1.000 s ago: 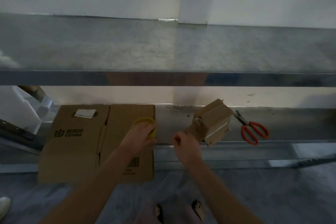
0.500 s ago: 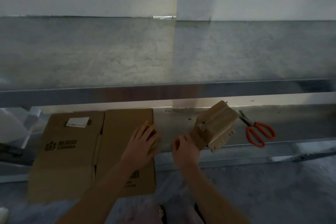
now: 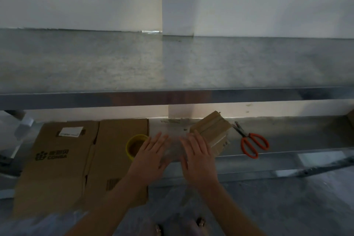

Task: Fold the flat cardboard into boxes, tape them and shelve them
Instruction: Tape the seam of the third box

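Now; flat cardboard (image 3: 57, 161) brown, printed, unfolded; left hand (image 3: 151, 156), right hand (image 3: 199, 159) spread, holding nothing

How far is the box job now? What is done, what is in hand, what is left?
Done: one small box looks folded and seems taped, sitting on the lower shelf. In hand: nothing; the left hand and right hand are open, between the tape roll and that box. Left: the big flat cardboard is not yet folded or taped.
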